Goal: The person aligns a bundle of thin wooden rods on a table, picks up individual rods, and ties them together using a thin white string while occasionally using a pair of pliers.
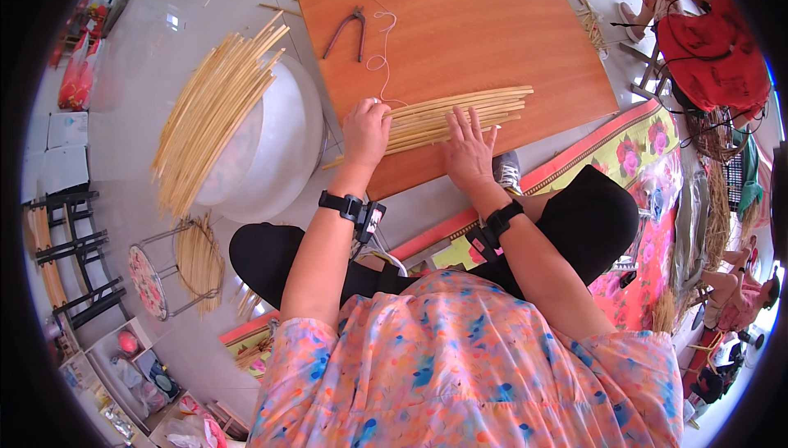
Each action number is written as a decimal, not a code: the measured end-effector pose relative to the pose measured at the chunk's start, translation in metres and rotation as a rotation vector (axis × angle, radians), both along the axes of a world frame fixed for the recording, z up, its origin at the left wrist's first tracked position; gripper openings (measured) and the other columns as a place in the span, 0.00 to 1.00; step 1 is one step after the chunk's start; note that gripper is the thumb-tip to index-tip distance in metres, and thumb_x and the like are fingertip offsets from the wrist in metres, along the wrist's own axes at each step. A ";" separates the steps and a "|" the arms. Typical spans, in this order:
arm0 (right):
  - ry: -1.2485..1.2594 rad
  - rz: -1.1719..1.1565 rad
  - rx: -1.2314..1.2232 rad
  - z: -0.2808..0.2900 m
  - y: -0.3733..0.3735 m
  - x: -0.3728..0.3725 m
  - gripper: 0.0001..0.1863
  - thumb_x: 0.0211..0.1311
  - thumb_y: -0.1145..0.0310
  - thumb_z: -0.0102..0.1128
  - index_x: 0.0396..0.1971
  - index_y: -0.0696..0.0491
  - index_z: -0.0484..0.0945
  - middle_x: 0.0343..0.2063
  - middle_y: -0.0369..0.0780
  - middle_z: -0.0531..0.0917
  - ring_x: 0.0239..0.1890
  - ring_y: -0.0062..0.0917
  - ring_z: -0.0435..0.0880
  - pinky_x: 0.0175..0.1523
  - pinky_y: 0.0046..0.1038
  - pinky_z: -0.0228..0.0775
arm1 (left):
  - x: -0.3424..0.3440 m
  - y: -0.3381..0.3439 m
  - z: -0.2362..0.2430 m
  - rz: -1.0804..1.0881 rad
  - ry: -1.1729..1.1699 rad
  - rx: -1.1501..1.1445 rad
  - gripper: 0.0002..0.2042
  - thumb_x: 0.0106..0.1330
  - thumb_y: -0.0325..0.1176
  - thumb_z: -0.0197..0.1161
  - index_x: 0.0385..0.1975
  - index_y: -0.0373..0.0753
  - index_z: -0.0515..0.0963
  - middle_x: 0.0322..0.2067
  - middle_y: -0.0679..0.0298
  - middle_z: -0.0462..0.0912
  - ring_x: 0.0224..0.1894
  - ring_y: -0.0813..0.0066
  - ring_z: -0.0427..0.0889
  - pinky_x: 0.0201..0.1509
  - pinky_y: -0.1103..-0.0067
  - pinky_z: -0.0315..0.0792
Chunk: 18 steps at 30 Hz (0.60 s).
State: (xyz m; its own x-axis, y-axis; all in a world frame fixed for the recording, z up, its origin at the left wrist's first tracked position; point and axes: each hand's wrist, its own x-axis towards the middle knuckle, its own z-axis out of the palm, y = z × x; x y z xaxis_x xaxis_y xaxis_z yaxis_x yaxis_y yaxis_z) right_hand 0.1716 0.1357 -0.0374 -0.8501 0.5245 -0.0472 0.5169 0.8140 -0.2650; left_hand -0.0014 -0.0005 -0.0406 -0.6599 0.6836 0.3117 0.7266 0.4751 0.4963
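A row of pale straw-coloured sticks (502, 103) lies side by side near the front edge of the orange-brown wooden table (460, 21). My left hand (366, 132) is closed at their left ends; what its fingers pinch is mostly hidden. A thin white string (384, 64) curls over the tabletop and runs down to those fingertips. With fingers stretched out, my right hand (471, 153) rests flat across the sticks right of their middle. Red-handled pincers (345, 34) lie on the table beyond my left hand, jaws pointing away.
Left of the table, a large bundle of similar sticks (215, 112) lies across a whitish round stool-like surface (291, 132). A flowered mat (632, 153) covers floor at the right. A round stool (148, 282) stands lower left. Another person's red garment (710, 50) shows at upper right.
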 end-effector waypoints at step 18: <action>0.142 0.197 -0.062 0.004 -0.012 -0.047 0.29 0.60 0.64 0.56 0.63 0.47 0.65 0.63 0.35 0.70 0.70 0.32 0.58 0.69 0.53 0.44 | -0.039 0.036 0.002 -0.195 -0.028 -0.136 0.00 0.55 0.28 0.63 0.25 0.42 0.80 0.30 0.65 0.77 0.38 0.63 0.78 0.39 0.65 0.69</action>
